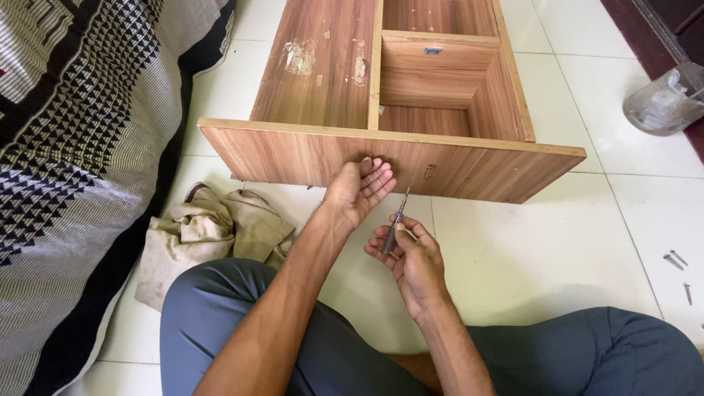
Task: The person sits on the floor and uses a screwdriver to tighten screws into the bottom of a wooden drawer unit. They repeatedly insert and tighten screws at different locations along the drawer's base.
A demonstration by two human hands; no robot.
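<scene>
Touching the panel [469, 165] edge, left hand [359, 189]; tiles open.

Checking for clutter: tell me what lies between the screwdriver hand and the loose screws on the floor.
In the head view, only bare white tile lies between the right hand holding the screwdriver and the loose screws.

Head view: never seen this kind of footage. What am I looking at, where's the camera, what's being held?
No machine here: the single camera sits on a person's head and looks down past their crossed legs at a white tiled floor. A wooden cabinet lies on its side on it. The left hand, palm up, touches the cabinet's front board. The right hand grips a small screwdriver. Nearby lie a crumpled beige cloth, a few loose screws, a clear plastic container and patterned bedding.
</scene>
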